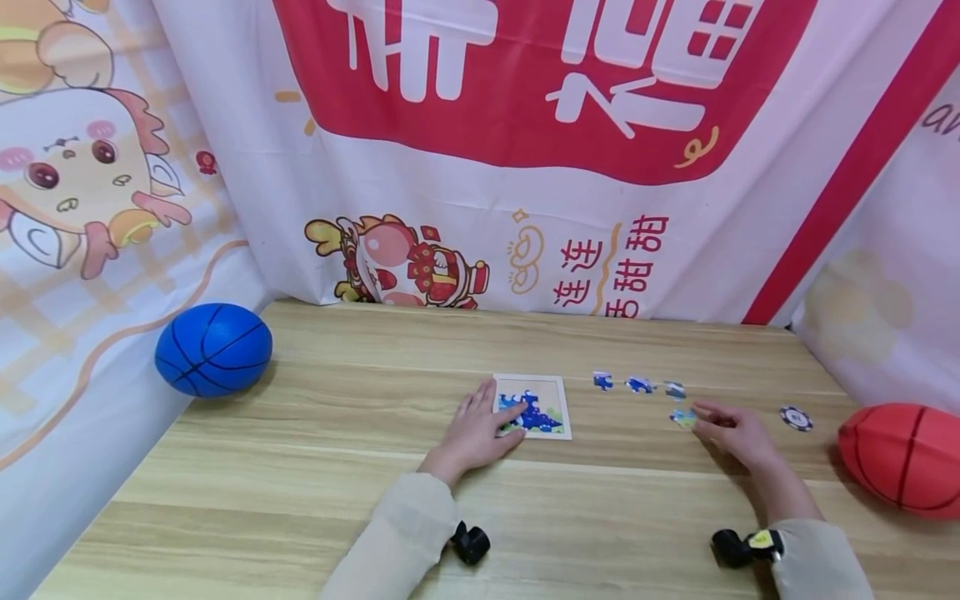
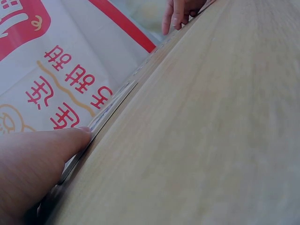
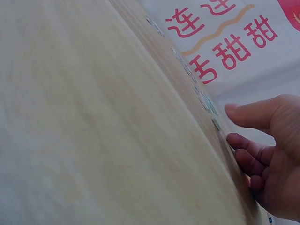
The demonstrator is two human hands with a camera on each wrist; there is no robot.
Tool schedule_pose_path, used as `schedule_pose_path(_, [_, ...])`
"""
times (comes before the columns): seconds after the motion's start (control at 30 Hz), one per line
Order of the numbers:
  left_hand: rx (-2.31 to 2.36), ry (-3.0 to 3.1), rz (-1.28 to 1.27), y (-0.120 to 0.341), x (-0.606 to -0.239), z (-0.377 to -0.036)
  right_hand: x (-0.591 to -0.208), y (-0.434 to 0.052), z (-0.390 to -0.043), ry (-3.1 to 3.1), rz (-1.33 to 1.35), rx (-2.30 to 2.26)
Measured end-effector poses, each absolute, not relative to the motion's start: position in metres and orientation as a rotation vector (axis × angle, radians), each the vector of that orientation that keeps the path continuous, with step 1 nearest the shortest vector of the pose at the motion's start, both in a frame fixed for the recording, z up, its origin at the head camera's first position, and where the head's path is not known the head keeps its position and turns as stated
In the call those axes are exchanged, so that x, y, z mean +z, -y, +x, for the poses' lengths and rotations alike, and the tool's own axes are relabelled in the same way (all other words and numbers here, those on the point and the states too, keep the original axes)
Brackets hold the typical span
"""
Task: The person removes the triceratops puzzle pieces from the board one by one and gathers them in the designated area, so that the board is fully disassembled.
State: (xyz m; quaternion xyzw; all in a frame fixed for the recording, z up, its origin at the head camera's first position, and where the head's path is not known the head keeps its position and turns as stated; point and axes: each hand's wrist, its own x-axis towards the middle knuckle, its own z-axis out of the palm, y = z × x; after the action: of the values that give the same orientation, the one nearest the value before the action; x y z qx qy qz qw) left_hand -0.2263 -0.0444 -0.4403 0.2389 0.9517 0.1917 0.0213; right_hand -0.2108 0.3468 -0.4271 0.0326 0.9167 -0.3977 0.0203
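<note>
1. Puzzle piece (image 1: 683,417) lies right of the puzzle tray (image 1: 558,407); right hand (image 1: 731,432) fingertips, loosely curled, touch it.
2. Left hand (image 1: 475,429), fingers flat and spread, presses the tray.
3. Risk: a shallow pinch may flick the piece toward the loose pieces (image 1: 639,385) farther back.

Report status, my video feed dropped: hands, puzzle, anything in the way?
Left hand flat on puzzle board, fingers straight. Right hand touching loose piece; grip unclear. Three more pieces lie apart. Nothing between them.
</note>
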Motion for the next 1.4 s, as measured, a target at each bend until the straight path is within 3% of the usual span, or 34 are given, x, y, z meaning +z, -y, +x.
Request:
schedule_pose_path(0.27, [0.590,-2.954,0.749,0.045,-0.441,-0.225,-0.412,-0.335,-0.210,-2.886,-0.022,-1.229])
schedule_pose_path(0.53, [0.616,-2.946,0.723,0.046,-0.442,-0.225,-0.399,-0.286,-0.222,-2.890,-0.228,-1.370])
schedule_pose_path(1.4, [0.622,-2.997,0.772,0.055,-0.440,-0.229,-0.422,-0.153,-0.247,-2.755,-0.403,-1.417])
